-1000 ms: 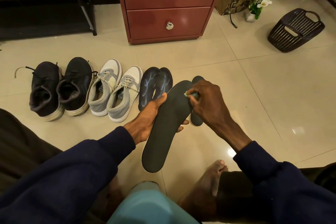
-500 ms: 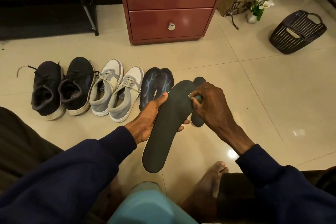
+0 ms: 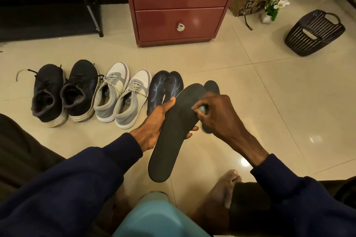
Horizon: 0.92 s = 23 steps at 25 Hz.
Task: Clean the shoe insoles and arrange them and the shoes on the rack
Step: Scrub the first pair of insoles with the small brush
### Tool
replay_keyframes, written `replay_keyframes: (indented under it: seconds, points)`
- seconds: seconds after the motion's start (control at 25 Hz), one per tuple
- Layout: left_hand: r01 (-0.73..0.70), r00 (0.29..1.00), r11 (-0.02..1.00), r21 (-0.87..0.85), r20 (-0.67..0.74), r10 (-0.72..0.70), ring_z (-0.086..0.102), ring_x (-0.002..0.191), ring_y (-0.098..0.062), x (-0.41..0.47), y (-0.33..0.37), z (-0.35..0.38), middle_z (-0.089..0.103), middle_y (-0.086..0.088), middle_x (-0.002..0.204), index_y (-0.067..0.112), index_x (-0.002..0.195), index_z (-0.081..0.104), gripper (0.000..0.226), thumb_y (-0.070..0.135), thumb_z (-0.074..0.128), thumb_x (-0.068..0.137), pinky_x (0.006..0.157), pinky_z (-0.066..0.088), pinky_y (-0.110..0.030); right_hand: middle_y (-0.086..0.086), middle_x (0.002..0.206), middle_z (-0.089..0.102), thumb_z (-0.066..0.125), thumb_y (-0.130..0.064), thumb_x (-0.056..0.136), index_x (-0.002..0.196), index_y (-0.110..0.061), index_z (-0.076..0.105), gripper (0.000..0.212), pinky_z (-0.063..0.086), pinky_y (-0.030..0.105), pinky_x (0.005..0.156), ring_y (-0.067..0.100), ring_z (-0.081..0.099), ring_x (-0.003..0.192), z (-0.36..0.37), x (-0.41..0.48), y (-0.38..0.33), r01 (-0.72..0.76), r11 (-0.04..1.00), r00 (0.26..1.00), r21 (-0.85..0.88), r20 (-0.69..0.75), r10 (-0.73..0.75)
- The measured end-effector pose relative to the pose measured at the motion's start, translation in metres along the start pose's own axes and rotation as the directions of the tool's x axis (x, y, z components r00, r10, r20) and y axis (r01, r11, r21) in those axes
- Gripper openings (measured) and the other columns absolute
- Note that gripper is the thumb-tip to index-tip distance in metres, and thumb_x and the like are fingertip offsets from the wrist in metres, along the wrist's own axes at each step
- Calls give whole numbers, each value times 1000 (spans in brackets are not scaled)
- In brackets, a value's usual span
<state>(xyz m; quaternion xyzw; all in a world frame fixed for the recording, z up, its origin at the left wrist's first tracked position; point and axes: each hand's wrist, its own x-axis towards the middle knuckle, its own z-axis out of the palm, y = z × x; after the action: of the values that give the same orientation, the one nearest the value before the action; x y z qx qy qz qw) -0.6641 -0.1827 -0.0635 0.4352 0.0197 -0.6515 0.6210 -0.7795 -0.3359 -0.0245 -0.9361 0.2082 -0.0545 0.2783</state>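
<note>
Dark foam insole (image 3: 173, 136) is held in front of the red-brown wooden drawer cabinet (image 3: 179, 1), left grip (image 3: 154, 121) clamped round its middle. We note the right grip (image 3: 217, 113), pinching a small pale-green pad (image 3: 201, 109), has slid slightly heelward: wiping continues, racking unstarted.

Home rm: tiled floor (image 3: 289, 102), wood drawers (image 3: 179, 5), shoes (image 3: 119, 98), flower vase (image 3: 269, 16).
</note>
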Motion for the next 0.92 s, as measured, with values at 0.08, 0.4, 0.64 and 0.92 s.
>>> replay_keyframes:
  seconds: [0.08,0.4,0.64,0.92]
  points:
    - [-11,999,1000,-6,-34,11,69,102,-36,1,-2,-2,66,-23,132,11,140,61,60,57,45,104,84,58,-51,4,93,70,76,-10,85,94,-10,79,10,52,13,68,12,65,77,8,-9,-14,100,993,986,57,130,-106]
    - [27,999,1000,10,40,-28,62,112,-43,0,0,0,63,-29,133,6,140,60,66,59,44,104,88,53,-48,3,92,71,76,-7,81,91,-12,78,11,45,11,67,13,64,78,2,2,9,-23,1000,991,19,-132,26]
    - [73,993,997,16,96,-74,65,106,-39,-3,1,4,63,-30,130,3,140,59,68,58,42,104,84,56,-45,2,87,70,74,-5,79,87,-12,76,11,54,24,70,15,65,77,-8,13,23,-28,999,959,27,-281,34]
    - [67,993,997,24,92,-69,64,107,-41,-5,-1,5,62,-30,133,6,142,58,66,58,42,104,79,57,-44,-1,95,69,77,-13,85,96,-12,76,11,45,-1,71,5,61,78,14,3,1,29,992,989,122,-146,-11]
